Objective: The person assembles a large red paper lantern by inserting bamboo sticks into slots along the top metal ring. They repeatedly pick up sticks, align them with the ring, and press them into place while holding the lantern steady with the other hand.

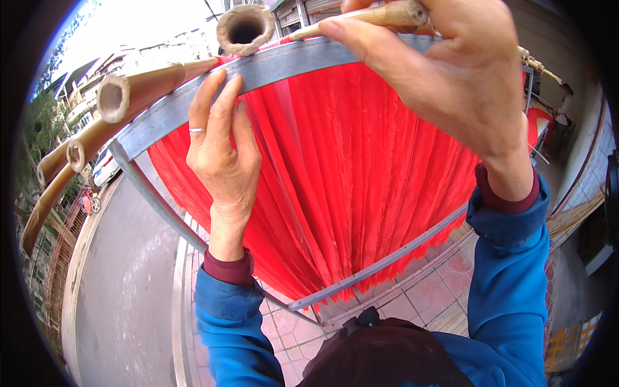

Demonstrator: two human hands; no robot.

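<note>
Red strands [361, 180] are hanging from the grey metal frame [193, 103] up at head height, left hand [222, 151] resting open-fingered on that frame, right hand [445, 71] closing its grip around a bamboo stick [380, 16], which is probably risking slipping off the rail if pushed unevenly.

An outdoor street scene is shown in bright daylight, with an overexposed white sky [135, 22] at the top. A grey asphalt road [126, 290] is seen at lower left, edged by a pale kerb [179, 303]. Reddish paving tiles [445, 290] are laid beside it. Low buildings [167, 51] and green trees [42, 122] are ranged in the distance, and a white car [104, 169] is parked by the roadside.
</note>
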